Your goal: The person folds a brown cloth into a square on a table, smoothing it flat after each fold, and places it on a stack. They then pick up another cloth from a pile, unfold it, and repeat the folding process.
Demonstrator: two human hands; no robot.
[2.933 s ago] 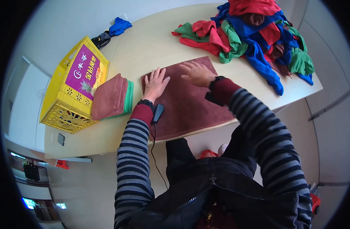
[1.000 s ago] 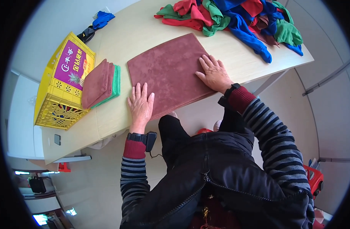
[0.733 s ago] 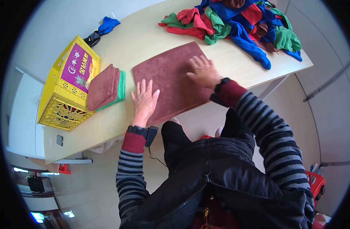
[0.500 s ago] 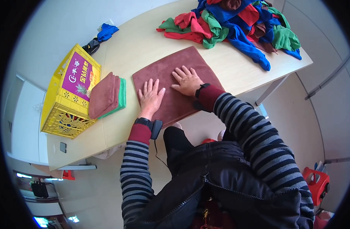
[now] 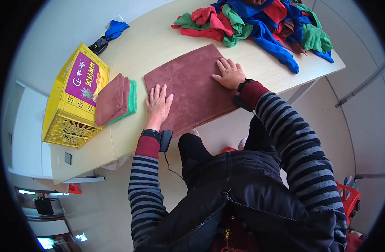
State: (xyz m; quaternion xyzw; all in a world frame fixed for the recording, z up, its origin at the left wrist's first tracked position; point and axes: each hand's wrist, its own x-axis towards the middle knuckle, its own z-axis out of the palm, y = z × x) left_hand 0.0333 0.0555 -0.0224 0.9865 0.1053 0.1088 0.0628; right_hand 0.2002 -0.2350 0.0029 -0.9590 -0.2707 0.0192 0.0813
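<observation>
A brown towel point(image 5: 188, 88) lies flat and folded on the pale table, its near edge reaching the table's front edge. My left hand point(image 5: 159, 107) rests flat on the towel's left side, fingers stretched away from me. On its right side lies my right hand point(image 5: 230, 74), palm down with the fingers slightly spread. Neither hand grips anything. To the left of the towel, a small stack of folded brown towels point(image 5: 110, 101) leans with a green folded towel point(image 5: 132, 101) against a yellow crate.
The yellow plastic crate point(image 5: 58, 130) stands at the table's left. A heap of red, green, blue and brown cloths point(image 5: 259, 25) covers the far right. A blue cloth point(image 5: 116, 29) lies at the far left edge, and a small dark flat object point(image 5: 68, 158) near the left corner.
My right hand has slid to the right across the brown towel, toward its right edge. My left hand has shifted slightly left. The towel now looks smoother and wider between them.
</observation>
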